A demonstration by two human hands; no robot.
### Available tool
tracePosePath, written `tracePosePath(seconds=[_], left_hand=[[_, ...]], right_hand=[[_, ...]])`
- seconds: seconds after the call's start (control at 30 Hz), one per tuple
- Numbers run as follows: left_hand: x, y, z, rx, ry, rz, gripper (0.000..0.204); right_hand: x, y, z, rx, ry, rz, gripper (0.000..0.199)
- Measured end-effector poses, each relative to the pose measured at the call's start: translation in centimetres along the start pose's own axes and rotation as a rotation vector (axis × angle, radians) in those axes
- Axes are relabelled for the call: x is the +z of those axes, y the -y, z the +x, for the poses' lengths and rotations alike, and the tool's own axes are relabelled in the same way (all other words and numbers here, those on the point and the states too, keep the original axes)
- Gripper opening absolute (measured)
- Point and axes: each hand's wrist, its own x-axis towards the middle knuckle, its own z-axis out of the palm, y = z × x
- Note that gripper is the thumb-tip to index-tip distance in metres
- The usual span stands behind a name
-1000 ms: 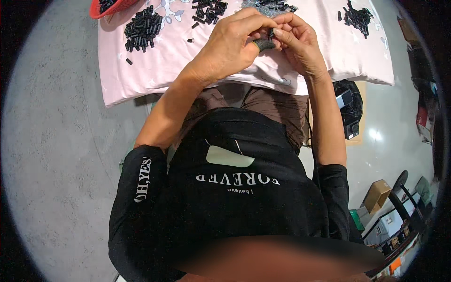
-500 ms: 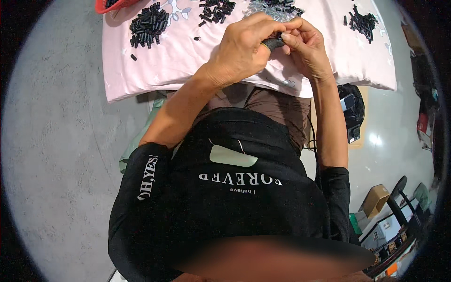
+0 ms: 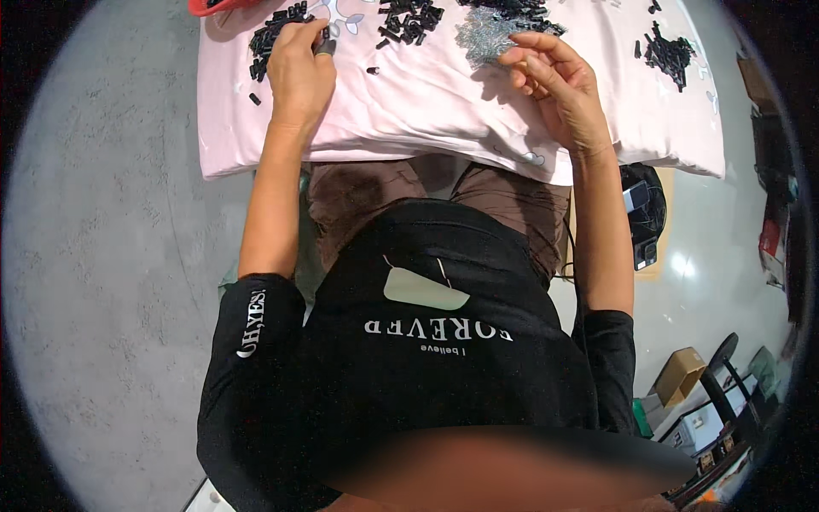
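Observation:
A pink cloth (image 3: 444, 102) covers a low table in front of me. My left hand (image 3: 300, 68) reaches to the far left and pinches a small dark cylindrical piece (image 3: 325, 47) at the edge of a pile of black pieces (image 3: 271, 38). My right hand (image 3: 554, 81) hovers with its fingers apart beside a heap of small silvery parts (image 3: 482, 38) and holds nothing that I can see. Another pile of black pieces (image 3: 411, 19) lies between the two hands.
A further small pile of black pieces (image 3: 670, 51) lies at the right of the cloth. A red object (image 3: 213, 7) shows at the top left corner. A black bag (image 3: 644, 213) and boxes (image 3: 682, 375) stand on the grey floor at right.
My hands were together over the middle of the cloth working on a small dark piece. They have parted: the left carried the piece to the left pile, the right stayed and opened.

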Motion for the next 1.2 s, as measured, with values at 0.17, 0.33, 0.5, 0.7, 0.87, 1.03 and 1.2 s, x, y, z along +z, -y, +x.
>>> tracePosePath(seconds=[0.17, 0.33, 0.5, 0.7, 0.87, 1.03, 1.2], left_hand=[[-0.1, -0.9, -0.2, -0.024, -0.018, -0.020, 0.035], [0.4, -3.7, -0.1, -0.017, 0.135, -0.241, 0.028], [1.2, -4.2, 0.0, 0.007, 0.226, -0.182, 0.024], [1.9, -4.8, -0.3, 0.141, 0.187, -0.202, 0.026], [1.3, -8.0, -0.6, 0.062, 0.258, -0.291, 0.029], [1.4, -10.8, -0.2, 0.123, 0.227, -0.555, 0.028], [2.1, -12.4, 0.4, 0.271, 0.239, -0.593, 0.030]], right_hand=[[0.0, 0.1, 0.0, -0.014, -0.007, 0.029, 0.029], [0.3, 0.1, 0.1, -0.048, 0.039, 0.068, 0.029], [0.2, -0.1, 0.2, -0.059, 0.054, 0.091, 0.029], [0.3, 0.0, 0.2, -0.058, 0.053, 0.102, 0.026], [0.4, -0.3, 0.2, -0.051, 0.047, 0.081, 0.019], [0.1, -0.7, 0.1, -0.015, -0.052, -0.040, 0.020], [1.4, -0.2, -0.2, -0.037, -0.060, -0.167, 0.022]])
